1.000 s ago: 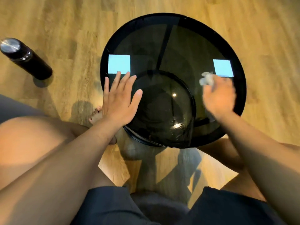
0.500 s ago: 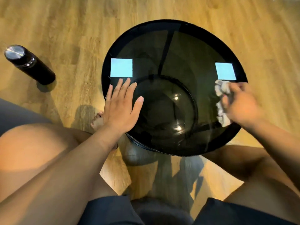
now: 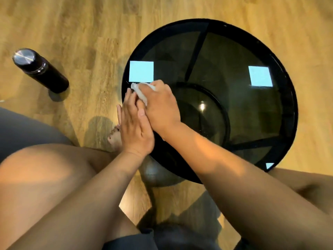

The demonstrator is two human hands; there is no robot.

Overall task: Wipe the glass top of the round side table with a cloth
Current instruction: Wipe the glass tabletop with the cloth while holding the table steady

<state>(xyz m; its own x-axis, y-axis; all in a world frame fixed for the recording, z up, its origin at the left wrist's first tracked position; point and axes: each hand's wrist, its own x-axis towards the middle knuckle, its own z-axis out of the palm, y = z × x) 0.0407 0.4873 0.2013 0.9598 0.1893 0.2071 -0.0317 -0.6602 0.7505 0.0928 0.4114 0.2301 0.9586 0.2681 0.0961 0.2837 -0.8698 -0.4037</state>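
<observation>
Right hand wipes the left edge of the glass top.
The right hand [image 3: 160, 109] is closed around the white cloth [image 3: 141, 91]; the left hand [image 3: 134, 127] lies flat and open, holding nothing, on the glass top [image 3: 234, 114].

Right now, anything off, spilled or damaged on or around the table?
Nothing spilled or broken. The right hand presses the white cloth at the glass top's left edge, beside the flat left hand. The pale squares on the glass look like reflections. A black bottle stands upright on the floor.
</observation>
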